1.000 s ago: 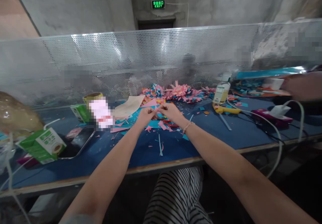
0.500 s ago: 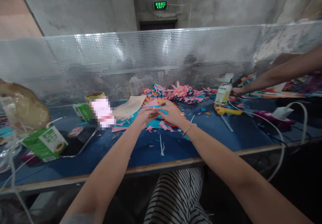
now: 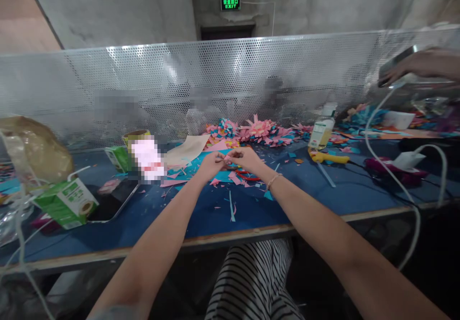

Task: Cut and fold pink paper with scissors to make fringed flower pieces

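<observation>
My left hand (image 3: pixel 212 165) and my right hand (image 3: pixel 247 160) meet over the middle of the table, fingertips pinched together. Between them is a small piece of pink paper (image 3: pixel 227 158), mostly covered by the fingers. Sheets of blue paper (image 3: pixel 196 170) lie beneath and beside the hands, with pink paper scraps (image 3: pixel 233 177) strewn around. Just under my right hand a red loop-shaped handle (image 3: pixel 247 176) shows; the rest of that tool is hidden. Behind the hands sit fringed pink and blue paper flowers (image 3: pixel 260 129). A cream sheet (image 3: pixel 189 148) lies to the left.
Leftward stand a green drink carton (image 3: pixel 68 204), a dark tablet (image 3: pixel 117 202) and a lit phone screen (image 3: pixel 147 158). At right are a glue bottle (image 3: pixel 321 133), a yellow glue gun (image 3: pixel 328 158) and cables. A perforated metal screen (image 3: pixel 223 85) closes the back. Another person's hand (image 3: pixel 413 66) holds a device.
My fingertips have drawn closer together around the pink paper, and my right hand has curled. The other person's arm has lifted from the table and now holds a device with a white cable.
</observation>
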{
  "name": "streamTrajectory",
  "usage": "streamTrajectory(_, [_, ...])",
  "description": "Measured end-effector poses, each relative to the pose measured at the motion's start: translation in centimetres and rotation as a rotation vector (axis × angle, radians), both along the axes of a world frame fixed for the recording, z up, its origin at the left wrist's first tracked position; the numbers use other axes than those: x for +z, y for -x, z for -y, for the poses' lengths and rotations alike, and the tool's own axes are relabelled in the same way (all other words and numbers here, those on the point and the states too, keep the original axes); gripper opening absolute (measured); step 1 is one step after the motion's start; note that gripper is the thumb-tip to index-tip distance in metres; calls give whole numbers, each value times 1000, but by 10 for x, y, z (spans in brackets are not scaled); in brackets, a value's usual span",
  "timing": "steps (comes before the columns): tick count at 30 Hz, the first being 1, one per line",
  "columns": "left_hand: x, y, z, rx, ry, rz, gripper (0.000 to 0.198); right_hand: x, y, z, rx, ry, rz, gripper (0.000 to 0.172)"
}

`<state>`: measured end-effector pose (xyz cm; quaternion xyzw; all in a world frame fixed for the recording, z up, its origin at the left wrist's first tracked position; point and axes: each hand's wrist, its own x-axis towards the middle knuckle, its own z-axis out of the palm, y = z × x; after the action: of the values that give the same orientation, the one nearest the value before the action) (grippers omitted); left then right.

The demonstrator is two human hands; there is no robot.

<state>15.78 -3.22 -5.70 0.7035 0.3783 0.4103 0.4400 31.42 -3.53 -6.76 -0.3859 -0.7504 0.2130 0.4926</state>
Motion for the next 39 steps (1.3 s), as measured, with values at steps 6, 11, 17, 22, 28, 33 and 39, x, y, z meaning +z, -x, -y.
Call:
streamTrajectory(6, [-1, 3, -5, 102, -145, -30, 13, -2, 3, 1, -46, -8, 20, 17])
streamTrajectory(11, [1, 4, -4, 106, -134, -28, 12, -5, 5, -2, -15, -9, -25, 18])
streamTrajectory(17, [1, 1, -1, 113, -33, 63, 14, -4, 8, 1, -21, 1, -42, 13])
streamTrajectory(22, [2, 1, 0, 68, 70, 164, 16, -1, 8, 3, -26, -19, -98, 8])
streamTrajectory(28, [9, 1, 9, 17, 61, 188, 14, -1, 8, 4, 86, 199, -313, 9])
streamTrajectory(33, [8, -2, 10, 47, -14, 179, 9, -2, 7, 0, 89, 133, -312, 6])
streamTrajectory(39, [8, -3, 8, 16, 105, 295, 13, 2, 5, 3, -5, 26, -203, 12])
